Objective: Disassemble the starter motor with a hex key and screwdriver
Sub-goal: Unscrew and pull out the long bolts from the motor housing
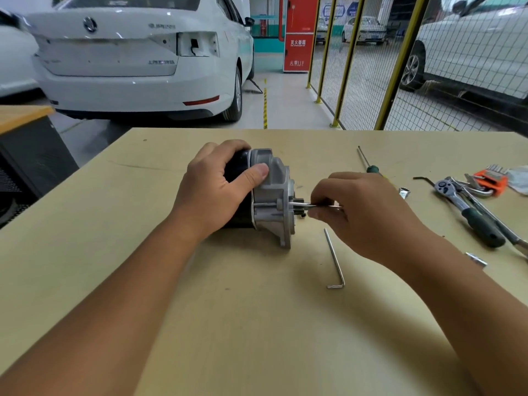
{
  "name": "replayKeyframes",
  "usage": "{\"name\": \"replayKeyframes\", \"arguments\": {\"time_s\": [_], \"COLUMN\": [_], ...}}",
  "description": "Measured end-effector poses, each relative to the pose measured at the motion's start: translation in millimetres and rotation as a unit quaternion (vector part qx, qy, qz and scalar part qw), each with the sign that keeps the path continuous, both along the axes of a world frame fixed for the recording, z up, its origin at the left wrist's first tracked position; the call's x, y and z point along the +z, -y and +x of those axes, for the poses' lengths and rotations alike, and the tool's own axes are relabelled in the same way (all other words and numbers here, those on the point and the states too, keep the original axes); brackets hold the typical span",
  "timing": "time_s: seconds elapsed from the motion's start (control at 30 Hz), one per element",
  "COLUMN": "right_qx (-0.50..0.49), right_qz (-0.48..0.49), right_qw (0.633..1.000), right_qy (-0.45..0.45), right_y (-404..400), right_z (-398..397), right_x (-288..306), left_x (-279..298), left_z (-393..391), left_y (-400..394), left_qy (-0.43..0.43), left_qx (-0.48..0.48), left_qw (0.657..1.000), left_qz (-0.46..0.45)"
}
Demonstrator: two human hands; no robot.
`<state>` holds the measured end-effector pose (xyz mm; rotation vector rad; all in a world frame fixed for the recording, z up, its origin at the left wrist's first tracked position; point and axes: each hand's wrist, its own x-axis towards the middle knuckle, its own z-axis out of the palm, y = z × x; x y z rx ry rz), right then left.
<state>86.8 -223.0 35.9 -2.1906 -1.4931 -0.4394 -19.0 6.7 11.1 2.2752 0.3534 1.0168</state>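
Right hand (363, 215) (fingers pinching) on bolt (307, 206)

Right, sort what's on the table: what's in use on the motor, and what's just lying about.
In use:
starter motor, gripped by the left hand
thin metal rod at its housing, pinched by the right hand

Lying about:
loose hex key
green-handled screwdriver
ratchet wrench
orange hex key set
small socket

2 bare forearms reach in from the near edge, with no sleeves, gloves, rings or watch visible; left hand (213, 192) and right hand (368, 215) have short, trimmed fingernails.
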Motion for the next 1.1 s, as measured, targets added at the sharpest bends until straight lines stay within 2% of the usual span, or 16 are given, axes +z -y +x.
{"name": "replayKeyframes", "arguments": {"time_s": [0.2, 0.33, 0.43, 0.67, 0.8, 0.93, 1.1], "right_qx": [0.029, -0.035, -0.047, 0.004, 0.019, -0.029, -0.044], "right_qz": [-0.033, -0.027, -0.032, -0.010, -0.051, -0.063, -0.073], "right_qw": [0.999, 0.998, 0.996, 1.000, 0.999, 0.992, 0.993], "right_qy": [-0.030, 0.051, 0.062, -0.001, 0.000, 0.101, 0.088], "right_y": [-3.6, -4.4, -6.1, -5.8, -7.1, -8.6, -12.1], "right_z": [-2.8, -7.8, -12.8, -8.8, -5.5, -9.5, -11.3], "right_x": [0.4, -0.3, 3.6, 4.0, 6.4, 9.2, 16.6], "left_x": [4.9, 9.4, 8.5, 10.3, 13.4, 11.9, 12.2], "left_z": [-3.8, -10.0, -12.5, -11.9, -12.7, -12.6, -12.2], "left_y": [-1.1, -8.0, -7.7, -7.2, -5.6, -4.5, -2.5], "left_qy": [0.016, -0.016, -0.018, -0.025, -0.040, -0.046, -0.038], "left_qx": [-0.013, -0.048, -0.056, -0.009, -0.027, -0.031, -0.040], "left_qw": [1.000, 0.999, 0.998, 0.999, 0.998, 0.998, 0.998], "left_qz": [-0.018, -0.017, -0.014, 0.035, 0.033, 0.040, 0.037]}}
